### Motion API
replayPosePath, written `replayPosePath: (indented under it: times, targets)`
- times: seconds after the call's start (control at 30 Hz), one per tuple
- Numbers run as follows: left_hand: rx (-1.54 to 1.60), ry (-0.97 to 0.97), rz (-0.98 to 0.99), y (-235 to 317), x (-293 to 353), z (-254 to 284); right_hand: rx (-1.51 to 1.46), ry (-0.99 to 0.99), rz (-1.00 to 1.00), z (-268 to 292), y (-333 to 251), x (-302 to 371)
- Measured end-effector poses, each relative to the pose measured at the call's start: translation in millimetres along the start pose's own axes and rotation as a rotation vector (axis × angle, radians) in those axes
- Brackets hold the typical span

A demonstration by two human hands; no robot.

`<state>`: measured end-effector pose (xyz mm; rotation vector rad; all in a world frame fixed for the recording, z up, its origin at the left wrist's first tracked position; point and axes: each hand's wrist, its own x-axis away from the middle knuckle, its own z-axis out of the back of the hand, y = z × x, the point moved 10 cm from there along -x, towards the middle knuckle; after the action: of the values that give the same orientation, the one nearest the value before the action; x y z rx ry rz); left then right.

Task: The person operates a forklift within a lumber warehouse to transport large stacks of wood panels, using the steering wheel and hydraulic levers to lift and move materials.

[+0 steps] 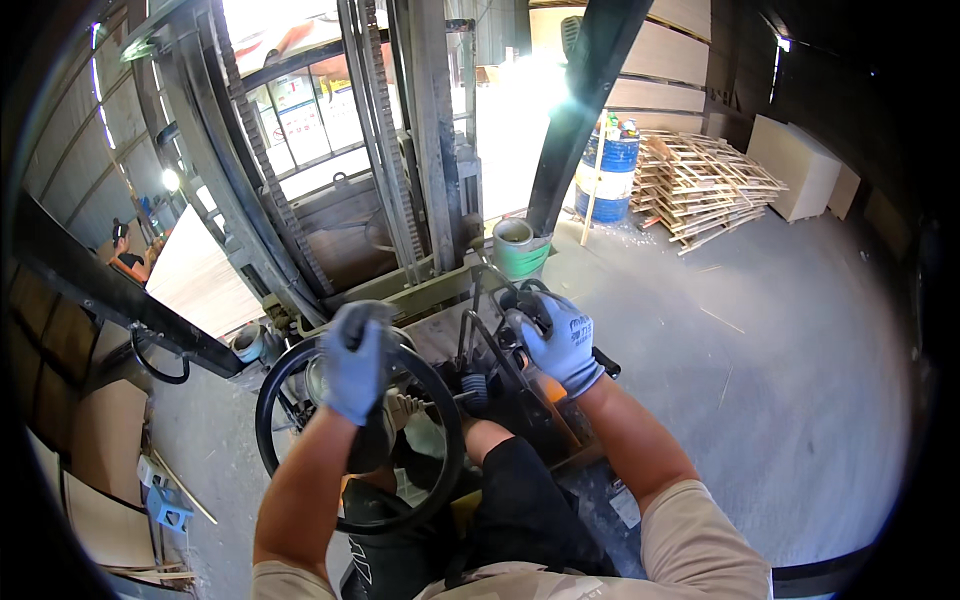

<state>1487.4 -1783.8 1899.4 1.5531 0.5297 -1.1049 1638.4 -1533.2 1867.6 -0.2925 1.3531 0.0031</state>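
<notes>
I sit at the controls of a forklift, wearing grey-blue work gloves with dark palms. My left hand, slightly smeared by motion, is closed at the upper part of the black steering wheel, its fingers curled at the rim. To the right, my right hand is closed round the top of a control lever, the grip partly hidden by the glove. Other bent black levers stand just left of that hand. Ahead rises the forklift mast with its chains.
A blue and white drum stands ahead right beside a stack of thin wooden strips and a pale boxy block. At far left a person is near a large pale sheet. A blue plastic stool sits lower left.
</notes>
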Motion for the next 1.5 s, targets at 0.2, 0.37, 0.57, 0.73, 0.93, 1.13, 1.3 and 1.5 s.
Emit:
replayPosePath:
  times: [0.2, 0.37, 0.57, 0.73, 0.93, 1.13, 1.3, 1.5]
  targets:
    - [-0.085, -0.204, -0.016, 17, 60, -63, -0.008, 0.030, -0.056, 10, 2, -5]
    - [-0.010, -0.272, 0.131, 23, 84, -83, -0.003, 0.009, -0.130, 22, 4, -12]
    - [-0.334, -0.473, -0.184, 73, 147, -91, 0.095, -0.123, -0.217, 17, 16, -14]
    - [-0.411, -0.382, -0.090, 83, 203, -19, 0.030, -0.179, -0.220, 23, 11, -17]
    - [-0.227, 0.165, 0.190, 57, 229, 116, 0.005, -0.269, -0.191, 34, 12, 12]
    - [-0.204, 0.286, 0.080, 82, 143, 172, 0.093, -0.628, 0.317, 62, -38, 60]
    - [-0.116, 0.322, 0.134, 71, 82, 167, 0.083, -0.660, 0.305, 69, -22, 64]
    - [-0.113, 0.288, 0.022, 86, 34, 152, 0.096, -0.477, 0.280, 81, -36, 49]
